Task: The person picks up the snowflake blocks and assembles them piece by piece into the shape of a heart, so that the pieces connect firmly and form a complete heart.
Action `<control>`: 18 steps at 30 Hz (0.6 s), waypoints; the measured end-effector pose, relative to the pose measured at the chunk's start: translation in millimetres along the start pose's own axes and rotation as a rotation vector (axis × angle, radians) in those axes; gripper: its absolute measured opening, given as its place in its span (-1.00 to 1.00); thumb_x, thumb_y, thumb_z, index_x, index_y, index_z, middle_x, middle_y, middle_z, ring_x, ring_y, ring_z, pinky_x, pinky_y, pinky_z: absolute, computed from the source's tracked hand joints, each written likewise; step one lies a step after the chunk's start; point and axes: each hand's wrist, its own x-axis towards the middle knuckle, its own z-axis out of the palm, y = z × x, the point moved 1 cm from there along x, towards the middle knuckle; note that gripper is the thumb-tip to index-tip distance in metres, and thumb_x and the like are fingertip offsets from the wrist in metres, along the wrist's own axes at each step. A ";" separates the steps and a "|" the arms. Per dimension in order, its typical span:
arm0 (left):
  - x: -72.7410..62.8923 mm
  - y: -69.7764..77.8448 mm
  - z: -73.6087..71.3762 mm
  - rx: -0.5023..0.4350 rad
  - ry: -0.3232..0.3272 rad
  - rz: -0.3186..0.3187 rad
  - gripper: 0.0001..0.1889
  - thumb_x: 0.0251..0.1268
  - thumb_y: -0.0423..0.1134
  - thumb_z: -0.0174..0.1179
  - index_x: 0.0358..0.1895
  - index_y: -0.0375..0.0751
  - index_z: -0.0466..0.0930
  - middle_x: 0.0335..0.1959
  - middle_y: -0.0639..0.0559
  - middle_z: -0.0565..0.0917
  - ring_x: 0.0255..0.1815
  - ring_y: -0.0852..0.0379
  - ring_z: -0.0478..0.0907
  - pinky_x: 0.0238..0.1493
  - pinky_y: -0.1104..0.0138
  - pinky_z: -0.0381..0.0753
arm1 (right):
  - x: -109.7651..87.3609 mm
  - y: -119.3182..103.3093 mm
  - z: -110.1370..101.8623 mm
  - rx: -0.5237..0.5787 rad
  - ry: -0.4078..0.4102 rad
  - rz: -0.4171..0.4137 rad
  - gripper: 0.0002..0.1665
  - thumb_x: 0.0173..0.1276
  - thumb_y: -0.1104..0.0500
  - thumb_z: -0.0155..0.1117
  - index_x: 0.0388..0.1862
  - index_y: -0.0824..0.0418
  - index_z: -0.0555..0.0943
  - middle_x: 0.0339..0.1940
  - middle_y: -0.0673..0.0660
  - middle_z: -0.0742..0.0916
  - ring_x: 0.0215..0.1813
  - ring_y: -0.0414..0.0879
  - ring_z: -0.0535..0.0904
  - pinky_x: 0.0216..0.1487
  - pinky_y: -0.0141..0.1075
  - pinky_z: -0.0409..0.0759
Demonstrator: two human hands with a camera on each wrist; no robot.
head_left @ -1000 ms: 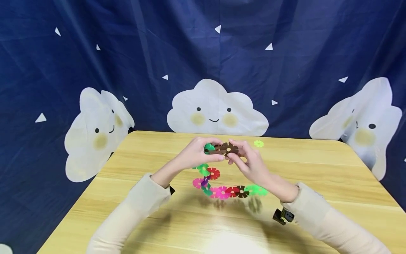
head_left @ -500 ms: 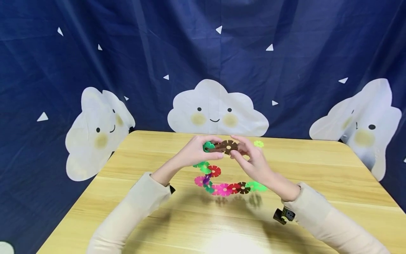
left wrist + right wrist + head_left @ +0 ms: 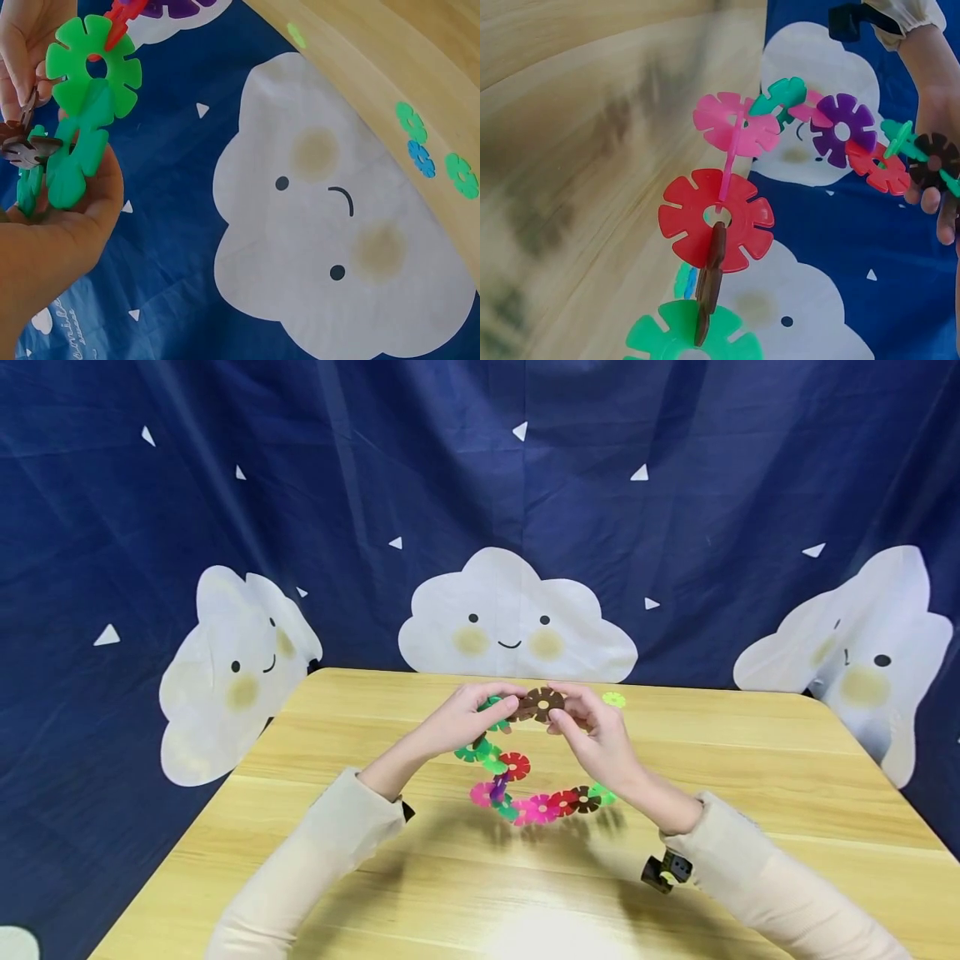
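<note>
A chain of interlocking plastic flower discs hangs above the table, its shadow beneath it. My left hand pinches the chain's upper end, at a teal disc. Close by, my right hand pinches a brown disc between thumb and fingers. In the left wrist view, teal discs lie in the left fingers, beside a bright green disc. Red, pink and purple discs follow along the chain in the right wrist view. Whether the brown disc is slotted in, I cannot tell.
A loose yellow-green disc lies near the back edge of the wooden table. Left wrist view: loose green and blue discs rest on the tabletop. Behind hangs a blue curtain with white clouds.
My left thumb has lifted from below the brown pieces and now lies over the teal disc. The hanging chain has swung slightly right. The right hand keeps its pinch on the brown disc.
</note>
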 end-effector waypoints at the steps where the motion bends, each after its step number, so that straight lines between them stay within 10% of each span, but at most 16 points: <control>1: 0.3 -0.2 0.3 0.007 0.016 -0.003 -0.64 0.41 -0.19 -0.09 0.15 -0.29 0.44 -0.04 -0.13 0.60 -0.23 0.09 0.56 -0.18 0.32 0.53 | 0.0 0.0 0.1 0.008 0.003 0.012 -0.59 0.10 0.65 0.08 -0.03 0.52 0.43 -0.59 0.25 0.65 -0.49 -0.28 0.57 -0.42 -0.49 0.56; 11: 6.0 6.3 -3.4 -0.027 0.250 0.070 -0.62 0.32 -0.25 0.05 0.18 -0.23 0.39 -0.08 -0.12 0.62 -0.13 0.07 0.56 -0.14 0.33 0.53 | 0.6 3.7 0.9 0.020 0.037 0.104 -0.65 0.17 0.58 0.08 -0.03 0.50 0.43 -0.64 0.23 0.62 -0.51 -0.28 0.56 -0.44 -0.47 0.55; 18: 11.4 15.8 3.3 0.037 0.235 0.128 -0.65 0.20 -0.34 0.14 0.07 -0.29 0.46 -0.23 -0.14 0.67 -0.29 0.10 0.59 -0.31 0.32 0.56 | 0.4 7.1 4.8 0.038 0.037 0.125 -0.66 0.19 0.56 0.09 -0.02 0.50 0.40 -0.63 0.26 0.63 -0.53 -0.22 0.57 -0.44 -0.48 0.56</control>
